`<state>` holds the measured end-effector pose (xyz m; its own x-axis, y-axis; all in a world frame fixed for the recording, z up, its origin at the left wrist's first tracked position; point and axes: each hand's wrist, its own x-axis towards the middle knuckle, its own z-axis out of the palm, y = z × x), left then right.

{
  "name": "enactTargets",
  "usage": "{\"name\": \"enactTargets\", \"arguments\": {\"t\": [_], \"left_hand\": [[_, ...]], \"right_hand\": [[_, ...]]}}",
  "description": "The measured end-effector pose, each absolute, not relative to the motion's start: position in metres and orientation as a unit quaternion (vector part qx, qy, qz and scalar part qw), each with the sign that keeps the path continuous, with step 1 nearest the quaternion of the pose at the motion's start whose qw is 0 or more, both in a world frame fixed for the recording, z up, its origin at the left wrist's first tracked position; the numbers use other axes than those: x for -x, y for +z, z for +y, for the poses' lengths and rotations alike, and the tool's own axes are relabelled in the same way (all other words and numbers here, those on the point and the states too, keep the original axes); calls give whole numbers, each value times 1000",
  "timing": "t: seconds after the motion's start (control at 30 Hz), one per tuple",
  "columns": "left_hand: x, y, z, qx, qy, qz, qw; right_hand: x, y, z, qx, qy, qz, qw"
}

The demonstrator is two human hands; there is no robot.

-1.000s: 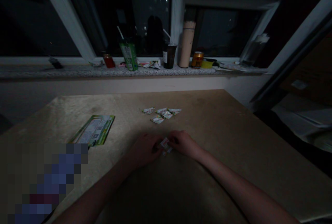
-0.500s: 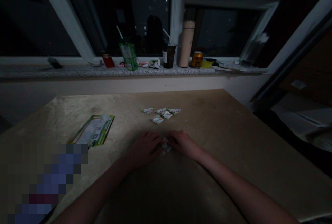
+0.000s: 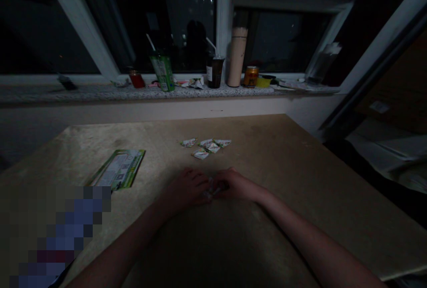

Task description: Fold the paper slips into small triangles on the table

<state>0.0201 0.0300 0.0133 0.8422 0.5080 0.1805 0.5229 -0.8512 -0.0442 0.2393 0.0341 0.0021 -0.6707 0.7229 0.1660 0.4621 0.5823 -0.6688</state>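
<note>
On the tabletop my left hand and my right hand meet near the middle. Between their fingertips is a small light printed piece, like paper or wrapper, mostly covered by the fingers. Both hands are closed on it, the left from its left side and the right from its right. The dim light blurs its shape. Just beyond the hands lies a loose group of several small folded triangular pieces, white with green and orange print.
A green printed packet lies flat at left, beside a blurred-out area. Along the granite windowsill stand a red jar, a green cup with a straw, a dark cup, a tall pink flask and an orange can.
My fingers have drawn closer together around the small printed piece, covering more of it. The right fingers have curled in more. The whole view has shifted slightly.
</note>
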Motion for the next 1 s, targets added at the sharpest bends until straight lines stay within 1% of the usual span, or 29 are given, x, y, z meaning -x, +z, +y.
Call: {"name": "enactTargets", "arguments": {"t": [0.13, 0.23, 0.43, 0.63, 0.8, 1.0], "left_hand": [[-20, 7, 32, 970, -72, -229, 42], [-17, 2, 33, 970, -74, -228, 36], [-17, 4, 32, 958, -80, -272, -42], [-19, 1, 34, 946, -105, -297, -76], [-20, 3, 33, 939, -116, -304, -107], [-20, 6, 33, 925, -136, -322, -149]], "right_hand": [[-239, -1, 36, 340, 291, -867, 220], [-240, -2, 37, 334, 290, -867, 231], [-242, 1, 35, 347, 327, -848, 232], [-243, -3, 36, 344, 346, -842, 231], [-240, -6, 36, 333, 351, -838, 251], [-239, -8, 37, 352, 382, -815, 256]]}}
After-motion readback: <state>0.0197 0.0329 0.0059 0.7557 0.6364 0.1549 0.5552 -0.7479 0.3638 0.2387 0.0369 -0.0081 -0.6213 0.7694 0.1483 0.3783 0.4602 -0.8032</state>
